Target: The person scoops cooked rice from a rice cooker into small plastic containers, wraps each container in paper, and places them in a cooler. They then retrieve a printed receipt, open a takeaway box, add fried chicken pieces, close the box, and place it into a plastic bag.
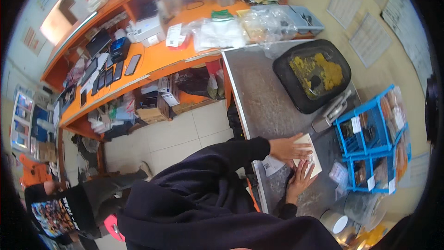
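Both my hands rest on a cream-coloured flat packet or box point(315, 171) on the dark, worn tabletop. My left hand point(291, 148) lies across its upper part with the fingers spread. From below, my right hand point(301, 181) presses its fingers on the lower part. A printed mark shows between the fingertips. Beside them, near the table's metal edge, lies a white paper slip point(273, 165) with a printed code. Whether the packet is paper or card I cannot tell.
Further up the table stands a black tray point(298, 100) with yellow crumbly matter, beside a metal tool point(322, 119). Blue bins point(364, 151) with packets stand by the wall. Near my right arm are a white-lidded container point(340, 224) and clear tubs. A person point(62, 211) is at the lower left.
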Demonstrator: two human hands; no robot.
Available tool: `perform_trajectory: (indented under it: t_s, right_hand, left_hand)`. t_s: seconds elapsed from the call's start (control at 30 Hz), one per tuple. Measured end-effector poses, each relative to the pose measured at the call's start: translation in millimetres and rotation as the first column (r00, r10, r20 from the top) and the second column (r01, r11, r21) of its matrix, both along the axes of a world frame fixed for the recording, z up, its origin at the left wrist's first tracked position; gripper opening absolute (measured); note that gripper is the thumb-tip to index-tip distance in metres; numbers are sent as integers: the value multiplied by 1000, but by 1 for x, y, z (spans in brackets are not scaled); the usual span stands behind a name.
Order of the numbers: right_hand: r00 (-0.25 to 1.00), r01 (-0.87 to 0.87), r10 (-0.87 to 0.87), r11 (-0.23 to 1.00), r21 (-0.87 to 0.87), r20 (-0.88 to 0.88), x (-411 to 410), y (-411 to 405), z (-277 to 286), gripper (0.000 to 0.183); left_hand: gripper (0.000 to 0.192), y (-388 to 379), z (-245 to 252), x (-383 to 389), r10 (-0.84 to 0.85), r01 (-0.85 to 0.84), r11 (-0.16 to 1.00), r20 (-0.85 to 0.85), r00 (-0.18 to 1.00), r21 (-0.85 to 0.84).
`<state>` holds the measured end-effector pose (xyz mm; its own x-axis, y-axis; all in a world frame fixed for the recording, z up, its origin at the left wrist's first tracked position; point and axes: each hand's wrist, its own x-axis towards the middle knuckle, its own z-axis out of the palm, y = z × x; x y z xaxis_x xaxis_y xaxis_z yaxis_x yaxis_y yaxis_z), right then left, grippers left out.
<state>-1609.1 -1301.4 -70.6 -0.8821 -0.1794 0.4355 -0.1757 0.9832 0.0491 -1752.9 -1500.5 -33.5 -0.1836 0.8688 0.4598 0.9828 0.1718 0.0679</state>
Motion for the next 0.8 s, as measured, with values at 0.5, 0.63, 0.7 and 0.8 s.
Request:
perform_trajectory:
  t_s: [0.5,0.63,0.7,0.8]
  right_hand:
    - [797,603,-600,784,151,-66,-2,-75,16,46]
    - [719,693,-690,702,164,-87,-4,-104,40,41]
    - [720,692,-692,707,143,-60,-16,-111,45,39]
    - [649,759,-754,635,140,-99,-8,-119,65,38]
  left_hand:
    - [48,-686,-10,-100,551,-773,-527,835,5,353]
    - [58,-781,-24,-173,296,-801,-577,955,-26,157]
    - [51,-851,-28,-176,189,-889,-456,973,-135,-35]
    - [42,-854,-44,-213,-54,-981,-193,998,-19,-29]
